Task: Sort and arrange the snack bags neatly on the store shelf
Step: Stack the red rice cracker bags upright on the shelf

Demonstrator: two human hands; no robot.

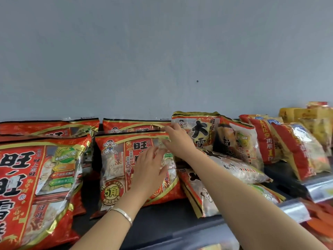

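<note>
Red bags [36, 177]: 4 | left hand [147, 170] flat on one | right hand [177, 139] pinches its corner

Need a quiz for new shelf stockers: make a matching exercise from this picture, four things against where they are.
Things:
1 left hand
2 right hand
3 bracelet
4 yellow bags

Places:
A far right of the shelf
B around the left wrist
C flat on the middle red bag
D pinching that bag's top right corner

Pairs: 1-C, 2-D, 3-B, 4-A

Left hand [147, 170] flat on red snack bag [115, 159]; right hand [177, 139] in pinch at its top corner
</note>
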